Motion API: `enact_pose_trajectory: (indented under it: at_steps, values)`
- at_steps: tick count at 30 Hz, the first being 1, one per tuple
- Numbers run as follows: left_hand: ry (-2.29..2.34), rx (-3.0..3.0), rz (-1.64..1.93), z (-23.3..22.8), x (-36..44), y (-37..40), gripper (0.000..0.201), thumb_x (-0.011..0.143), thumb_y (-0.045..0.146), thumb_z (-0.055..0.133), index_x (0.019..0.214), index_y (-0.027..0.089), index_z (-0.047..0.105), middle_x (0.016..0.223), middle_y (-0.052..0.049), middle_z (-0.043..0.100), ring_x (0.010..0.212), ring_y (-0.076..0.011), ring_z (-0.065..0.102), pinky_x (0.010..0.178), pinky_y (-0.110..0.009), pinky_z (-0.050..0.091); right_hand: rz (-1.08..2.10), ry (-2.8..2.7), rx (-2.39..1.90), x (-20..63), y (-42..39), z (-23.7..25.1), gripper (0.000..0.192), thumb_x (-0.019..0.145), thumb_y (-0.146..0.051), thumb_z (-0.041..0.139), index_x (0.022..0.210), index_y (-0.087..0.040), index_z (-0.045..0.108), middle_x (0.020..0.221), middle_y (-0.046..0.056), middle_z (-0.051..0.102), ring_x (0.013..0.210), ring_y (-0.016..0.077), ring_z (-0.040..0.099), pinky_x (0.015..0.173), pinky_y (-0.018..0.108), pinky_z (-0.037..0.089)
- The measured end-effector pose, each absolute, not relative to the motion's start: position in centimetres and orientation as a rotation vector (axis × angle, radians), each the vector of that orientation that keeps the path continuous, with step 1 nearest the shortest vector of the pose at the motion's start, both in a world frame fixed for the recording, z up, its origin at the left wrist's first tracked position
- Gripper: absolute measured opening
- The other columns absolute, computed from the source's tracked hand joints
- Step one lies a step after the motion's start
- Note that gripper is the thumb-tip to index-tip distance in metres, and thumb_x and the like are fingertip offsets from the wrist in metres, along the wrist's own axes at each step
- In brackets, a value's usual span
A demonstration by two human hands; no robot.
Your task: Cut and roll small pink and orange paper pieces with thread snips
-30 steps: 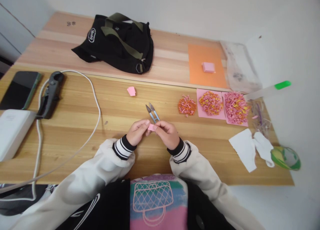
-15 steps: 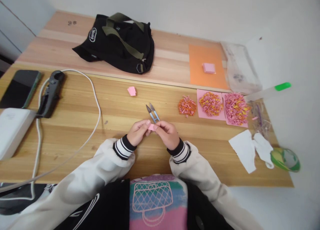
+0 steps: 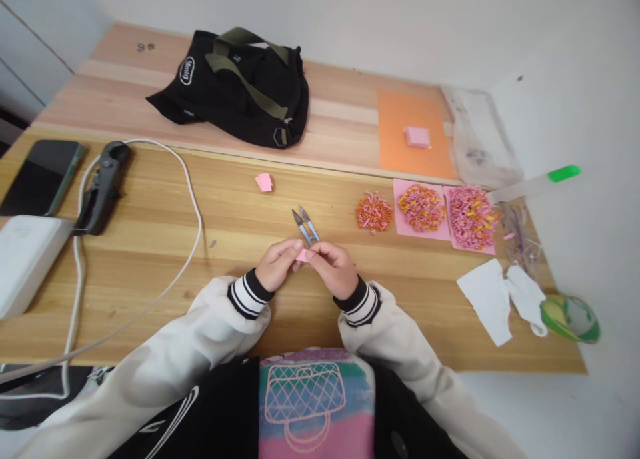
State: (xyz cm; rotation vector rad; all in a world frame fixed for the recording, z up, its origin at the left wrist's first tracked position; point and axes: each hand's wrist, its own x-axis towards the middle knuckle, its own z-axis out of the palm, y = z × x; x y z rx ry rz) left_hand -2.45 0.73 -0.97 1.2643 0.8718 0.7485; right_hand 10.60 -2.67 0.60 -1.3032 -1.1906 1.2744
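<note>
Between my two hands is a small piece of pink paper (image 3: 303, 255), partly hidden by the fingers. My left hand (image 3: 277, 264) pinches its left end between thumb and fingers. At its right end, my right hand (image 3: 335, 267) grips it in the same way. Just beyond my fingertips lie small thread snips (image 3: 305, 225), blades pointing away from me. A little stack of pink paper pieces (image 3: 264, 182) rests farther off to the left. To the right sits a round pile of thin orange and pink paper rolls (image 3: 374, 212).
Two more roll piles lie on pink squares (image 3: 423, 235). An orange sheet (image 3: 395, 136) bears a pink paper block (image 3: 417, 137). A black bag (image 3: 250, 92) sits at the back. On the left are a phone (image 3: 43, 178), a black tool (image 3: 103, 187) and a looping white cable (image 3: 197, 209).
My right fingers have shifted very slightly to the left along the pink paper, and less of it shows. Everything else on the table stays where it was.
</note>
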Motion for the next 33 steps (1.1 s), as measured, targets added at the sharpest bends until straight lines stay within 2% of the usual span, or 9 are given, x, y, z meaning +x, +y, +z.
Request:
enact_pose_trajectory:
  at_steps: [9,21,33]
  values:
    - [0.770,1.176,0.819,-2.0,-2.6,0.9,0.047,0.083,0.051,0.036,0.054,0.016,0.045,0.046,0.003,0.040,0.047,-0.0094,0.038,0.050,-0.025,0.031,1.255,-1.191,-1.337,10.6,-2.7,0.5,0.020,0.074,-0.030,0.053,0.058,-0.017,0.054,0.050,-0.003,0.048,0.048,0.0084,0.039,0.049,0.023,0.032]
    - [0.725,1.100,0.813,-1.8,-2.4,0.9,0.043,0.077,0.050,0.049,0.052,0.016,0.042,0.044,0.005,0.038,0.043,-0.0071,0.035,0.046,-0.023,0.027,1.243,-1.166,-1.365,10.7,-2.6,0.3,0.021,0.074,-0.032,0.052,0.059,-0.017,0.053,0.049,-0.004,0.042,0.047,0.0080,0.036,0.048,0.023,0.030]
    - [0.768,1.165,0.794,-1.5,-2.4,0.9,0.043,0.076,0.052,0.049,0.054,0.015,0.044,0.043,0.005,0.037,0.042,-0.0067,0.034,0.044,-0.023,0.027,1.241,-1.172,-1.371,10.8,-2.7,0.4,0.023,0.075,-0.034,0.052,0.059,-0.017,0.053,0.050,-0.004,0.043,0.048,0.0082,0.037,0.048,0.022,0.032]
